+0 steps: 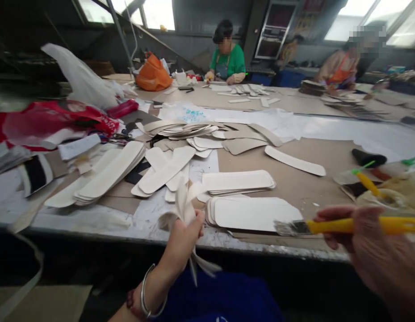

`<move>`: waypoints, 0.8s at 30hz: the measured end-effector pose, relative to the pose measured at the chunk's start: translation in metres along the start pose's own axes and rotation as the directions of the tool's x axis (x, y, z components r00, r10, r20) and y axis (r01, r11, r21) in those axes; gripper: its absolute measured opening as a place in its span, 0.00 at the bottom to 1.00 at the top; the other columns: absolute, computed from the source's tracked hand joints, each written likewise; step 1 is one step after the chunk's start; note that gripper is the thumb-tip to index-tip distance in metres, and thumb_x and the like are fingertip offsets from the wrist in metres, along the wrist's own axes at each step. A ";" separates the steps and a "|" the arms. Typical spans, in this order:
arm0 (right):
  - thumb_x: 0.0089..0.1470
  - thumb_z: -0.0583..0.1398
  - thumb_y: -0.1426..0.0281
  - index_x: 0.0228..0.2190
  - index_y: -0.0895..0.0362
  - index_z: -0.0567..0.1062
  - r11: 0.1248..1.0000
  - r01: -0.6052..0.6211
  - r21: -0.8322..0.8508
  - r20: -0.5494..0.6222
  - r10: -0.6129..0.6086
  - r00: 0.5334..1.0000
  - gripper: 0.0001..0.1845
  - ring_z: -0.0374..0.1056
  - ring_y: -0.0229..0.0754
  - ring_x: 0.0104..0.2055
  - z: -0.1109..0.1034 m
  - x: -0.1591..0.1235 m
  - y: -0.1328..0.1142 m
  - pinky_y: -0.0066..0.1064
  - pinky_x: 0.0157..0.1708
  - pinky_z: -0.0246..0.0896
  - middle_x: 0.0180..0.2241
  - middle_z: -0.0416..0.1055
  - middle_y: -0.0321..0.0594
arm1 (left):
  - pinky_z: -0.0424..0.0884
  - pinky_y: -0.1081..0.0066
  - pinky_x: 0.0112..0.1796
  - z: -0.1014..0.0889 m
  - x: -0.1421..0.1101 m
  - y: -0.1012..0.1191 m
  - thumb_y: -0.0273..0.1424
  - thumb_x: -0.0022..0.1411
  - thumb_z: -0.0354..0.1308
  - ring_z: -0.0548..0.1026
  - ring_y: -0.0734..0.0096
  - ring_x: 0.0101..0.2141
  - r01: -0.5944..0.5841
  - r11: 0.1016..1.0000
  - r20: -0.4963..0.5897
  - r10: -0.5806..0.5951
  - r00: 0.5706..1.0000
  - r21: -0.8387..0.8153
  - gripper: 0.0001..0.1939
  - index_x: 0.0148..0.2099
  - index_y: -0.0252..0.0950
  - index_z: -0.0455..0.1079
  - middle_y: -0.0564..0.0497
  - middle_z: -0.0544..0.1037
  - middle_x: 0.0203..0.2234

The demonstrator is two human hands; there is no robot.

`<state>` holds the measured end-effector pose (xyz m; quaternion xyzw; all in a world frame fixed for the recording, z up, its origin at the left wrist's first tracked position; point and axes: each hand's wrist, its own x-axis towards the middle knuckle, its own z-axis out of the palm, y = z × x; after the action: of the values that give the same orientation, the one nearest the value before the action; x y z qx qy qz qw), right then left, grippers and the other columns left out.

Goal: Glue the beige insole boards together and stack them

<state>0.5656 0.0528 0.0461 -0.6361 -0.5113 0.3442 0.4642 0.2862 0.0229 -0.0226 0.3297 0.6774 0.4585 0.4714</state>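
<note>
The left hand [186, 235] curls closed around a sheaf of pale strips [184, 203]; the right hand [371, 246] grips a yellow-handled flat brush [334, 225], bristles [287, 227] by the right end of the white strip stack [252, 212] between them — light, level strokes should keep the top piece from sliding.

Widest free passage: the bare tan sheet [308, 188] right of the upper white stack [239, 182]. A lone curved white strip [296, 162] limits it on the far side; a glue-coated pot [396, 201] with a yellow handle [368, 183] leaning from it limits the right. Near-side entry from the right obstructed by the right hand [364, 239] and its yellow-handled brush [328, 226], bristles at the end of the lower white stack [254, 213]. Left of centre, crossed white strips [167, 172] and a fanned pile [110, 172] block passage. Beyond, the white sheeting [334, 132] offers a second open lane.
</note>
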 end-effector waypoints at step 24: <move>0.49 0.58 0.53 0.28 0.55 0.71 0.994 -0.021 -0.109 0.237 0.047 0.970 0.17 0.68 0.42 0.23 0.090 -0.005 0.023 0.30 0.23 0.63 0.18 0.68 0.35 | 0.55 0.75 0.16 0.022 0.033 -0.005 0.35 0.46 0.52 0.61 0.76 0.11 0.075 0.979 0.198 -0.113 0.974 0.190 0.12 0.16 0.35 0.63 0.53 0.67 0.08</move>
<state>0.4901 0.0688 -0.0057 -0.6224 -0.5701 0.3987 0.3588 0.2957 0.0565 -0.0417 0.3850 0.6781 0.3351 0.5289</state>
